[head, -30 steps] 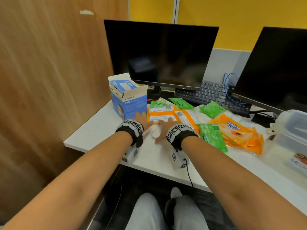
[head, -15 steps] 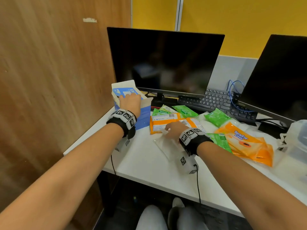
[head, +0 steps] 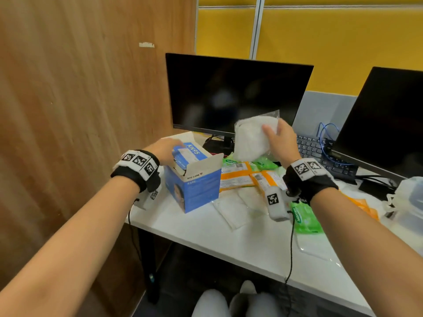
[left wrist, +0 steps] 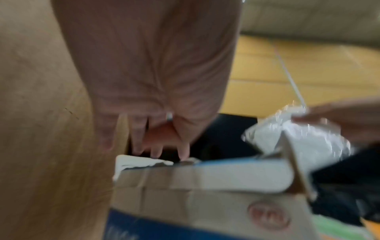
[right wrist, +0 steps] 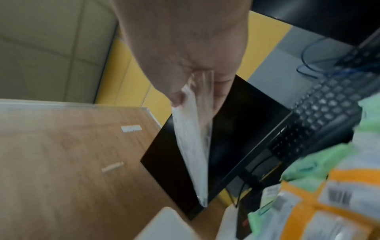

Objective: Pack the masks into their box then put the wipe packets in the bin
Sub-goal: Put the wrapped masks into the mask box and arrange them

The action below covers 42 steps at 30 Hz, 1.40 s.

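Note:
The blue KN95 mask box (head: 194,188) stands open on the white desk (head: 206,234), near its left edge. My left hand (head: 163,146) is at the box's far top edge, its fingers (left wrist: 156,146) curled over the raised lid flap. My right hand (head: 280,143) is raised above the packets and pinches a white mask in a clear wrapper (head: 249,140), to the right of the box and higher than it. More wrapped masks (head: 233,209) lie flat in front of the box. Orange wipe packets (head: 238,177) and green ones (head: 304,218) are spread across the desk.
A clear plastic bin (head: 409,202) sits at the desk's right edge. Two dark monitors (head: 235,97) and a keyboard (head: 320,152) stand behind the packets. A wooden panel (head: 80,110) closes off the left side. A cable hangs over the desk's front edge.
My left hand went from the desk to the top of the box. My right hand picked a wrapped mask off the desk and lifted it above the packets.

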Each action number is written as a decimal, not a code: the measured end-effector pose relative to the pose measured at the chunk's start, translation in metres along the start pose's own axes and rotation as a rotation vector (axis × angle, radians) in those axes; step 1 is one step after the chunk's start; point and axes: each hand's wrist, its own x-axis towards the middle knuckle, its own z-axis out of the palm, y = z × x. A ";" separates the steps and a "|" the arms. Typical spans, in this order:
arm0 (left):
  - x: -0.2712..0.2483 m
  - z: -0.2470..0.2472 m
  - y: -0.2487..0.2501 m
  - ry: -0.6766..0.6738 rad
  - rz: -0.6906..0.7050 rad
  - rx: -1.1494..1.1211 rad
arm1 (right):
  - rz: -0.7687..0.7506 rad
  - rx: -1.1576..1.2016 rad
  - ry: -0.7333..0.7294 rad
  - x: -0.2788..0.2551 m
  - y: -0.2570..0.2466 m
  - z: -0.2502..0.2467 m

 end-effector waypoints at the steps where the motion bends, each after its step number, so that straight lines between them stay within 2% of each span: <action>1: 0.000 0.005 -0.005 -0.072 -0.011 0.045 | 0.030 0.092 0.030 -0.001 -0.003 0.002; 2: 0.000 0.010 -0.008 -0.101 -0.014 0.041 | 0.068 0.190 0.050 -0.004 -0.008 0.004; 4: -0.003 0.017 -0.010 -0.070 -0.023 -0.035 | 0.148 0.380 0.065 -0.009 -0.013 0.012; 6: -0.008 0.021 -0.005 -0.041 -0.053 -0.039 | 0.187 0.466 0.071 -0.013 -0.021 0.019; 8: -0.017 0.023 0.004 -0.005 -0.057 0.128 | 0.214 0.514 0.097 -0.015 -0.026 0.024; 9: -0.021 0.022 0.010 0.055 -0.034 0.228 | 0.244 0.562 0.093 -0.016 -0.029 0.026; 11: -0.026 0.019 0.020 0.191 0.053 0.383 | 0.337 0.684 -0.033 -0.018 -0.035 0.026; 14: -0.032 0.010 0.031 0.305 0.138 0.483 | 0.416 0.822 -0.328 -0.029 -0.053 0.017; 16: -0.034 -0.001 0.039 0.371 0.180 0.509 | 0.326 0.836 -0.308 -0.030 -0.060 0.011; 18: -0.032 -0.014 0.045 0.457 0.199 0.484 | 0.152 0.715 -0.165 -0.029 -0.068 0.003; 20: -0.027 -0.024 0.047 0.507 0.158 0.305 | -0.014 0.616 -0.100 -0.029 -0.073 -0.001; 23: -0.017 -0.029 0.046 0.531 0.113 -0.059 | -0.158 0.536 -0.153 -0.037 -0.076 0.004; 26: -0.009 -0.033 0.036 0.607 0.103 -0.393 | -0.196 0.366 -0.202 -0.046 -0.071 0.022; 27: -0.006 -0.035 0.029 0.651 0.083 -0.457 | -0.211 0.260 -0.220 -0.049 -0.066 0.028; 29: -0.001 -0.037 0.012 0.693 0.032 -0.435 | -0.251 0.016 -0.295 -0.051 -0.056 0.039; 32: 0.002 -0.032 -0.013 0.689 -0.147 -0.249 | -0.257 -0.228 -0.385 -0.052 -0.043 0.047; 33: 0.001 -0.027 -0.020 0.659 -0.238 -0.159 | -0.257 -0.262 -0.401 -0.052 -0.042 0.048; 34: 0.001 -0.022 -0.027 0.571 -0.319 -0.075 | -0.258 -0.284 -0.416 -0.051 -0.042 0.047; 36: -0.001 -0.009 -0.038 0.212 -0.383 0.043 | -0.266 -0.320 -0.453 -0.049 -0.046 0.046; 37: -0.002 -0.002 -0.040 0.013 -0.359 0.042 | -0.272 -0.343 -0.475 -0.048 -0.048 0.045; 38: -0.005 0.005 -0.039 -0.112 -0.329 0.015 | -0.271 -0.376 -0.502 -0.046 -0.051 0.045; 39: -0.008 0.009 -0.036 -0.137 -0.295 -0.022 | -0.262 -0.416 -0.535 -0.045 -0.055 0.045; 40: -0.013 0.012 -0.031 -0.077 -0.272 -0.077 | -0.248 -0.457 -0.562 -0.045 -0.058 0.046; 42: -0.023 0.011 -0.022 0.223 -0.273 -0.236 | -0.236 -0.512 -0.566 -0.043 -0.064 0.047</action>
